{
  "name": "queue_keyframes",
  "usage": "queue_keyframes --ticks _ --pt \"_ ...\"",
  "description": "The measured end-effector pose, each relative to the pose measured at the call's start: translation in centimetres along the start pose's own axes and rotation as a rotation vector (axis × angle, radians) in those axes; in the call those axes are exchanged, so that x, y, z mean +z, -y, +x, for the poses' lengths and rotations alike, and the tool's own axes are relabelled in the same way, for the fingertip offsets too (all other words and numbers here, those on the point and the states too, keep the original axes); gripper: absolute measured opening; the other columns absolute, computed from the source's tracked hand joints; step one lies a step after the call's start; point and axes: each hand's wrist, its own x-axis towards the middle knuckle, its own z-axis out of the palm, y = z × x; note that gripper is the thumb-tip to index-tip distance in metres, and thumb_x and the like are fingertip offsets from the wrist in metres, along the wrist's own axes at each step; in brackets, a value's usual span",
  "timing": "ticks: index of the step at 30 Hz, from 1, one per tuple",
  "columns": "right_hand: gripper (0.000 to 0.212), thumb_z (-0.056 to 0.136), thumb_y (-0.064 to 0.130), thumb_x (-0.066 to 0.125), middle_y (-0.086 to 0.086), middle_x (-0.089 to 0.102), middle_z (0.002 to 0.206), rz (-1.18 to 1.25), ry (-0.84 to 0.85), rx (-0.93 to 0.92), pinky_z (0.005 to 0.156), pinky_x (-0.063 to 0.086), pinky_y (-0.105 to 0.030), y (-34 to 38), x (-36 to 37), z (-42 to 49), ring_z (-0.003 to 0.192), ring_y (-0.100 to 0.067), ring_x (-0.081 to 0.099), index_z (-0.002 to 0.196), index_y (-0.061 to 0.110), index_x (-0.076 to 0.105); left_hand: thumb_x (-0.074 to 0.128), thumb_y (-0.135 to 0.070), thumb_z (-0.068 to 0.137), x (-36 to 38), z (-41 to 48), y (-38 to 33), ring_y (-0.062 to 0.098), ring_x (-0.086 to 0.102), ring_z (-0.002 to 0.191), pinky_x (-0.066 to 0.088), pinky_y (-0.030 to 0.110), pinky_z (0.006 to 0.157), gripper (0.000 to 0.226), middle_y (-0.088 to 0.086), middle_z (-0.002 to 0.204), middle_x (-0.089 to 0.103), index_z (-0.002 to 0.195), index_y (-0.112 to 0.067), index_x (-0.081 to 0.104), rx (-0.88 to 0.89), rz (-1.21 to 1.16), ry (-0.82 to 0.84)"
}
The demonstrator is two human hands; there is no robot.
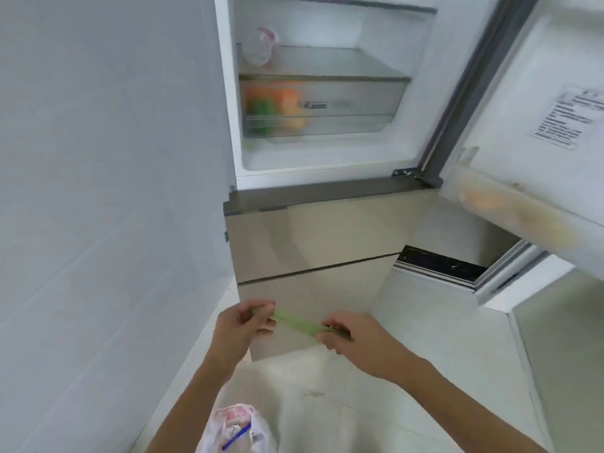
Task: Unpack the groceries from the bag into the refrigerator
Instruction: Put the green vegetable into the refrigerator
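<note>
A thin, light green strip [295, 323], plastic or a vegetable, stretches between my two hands in front of the refrigerator's lower drawers. My left hand [240, 328] pinches its left end and my right hand [354, 338] pinches its right end. The refrigerator [327, 223] stands open above. Its clear crisper drawer [359, 106] holds green and orange produce [274, 107] at the left. A clear container [260, 49] sits on the glass shelf over the drawer. On the floor below my left forearm lies a white plastic grocery bag [237, 429] with red print.
The open refrigerator door [539, 125] swings out at the right, with pale items [483, 201] in its lower bin. A white tiled wall [98, 191] runs along the left. Pale floor tiles [359, 403] lie under my arms. A doorway threshold [441, 263] shows at the right.
</note>
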Motion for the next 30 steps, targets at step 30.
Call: queue_keyframes --ticks 30 --pt "0.031 0.095 0.037 0.057 0.001 0.048 0.076 -0.517 -0.701 0.215 0.055 0.039 -0.027 -12.7 -36.3 -12.1 0.074 -0.021 0.056 0.095 0.011 0.074 0.057 -0.016 0.098 30.8 -1.5 -16.5 0.022 0.07 0.075 0.061 0.035 0.067 0.019 0.011 0.098 0.075 0.115 -0.014 0.066 0.341 0.014 0.223"
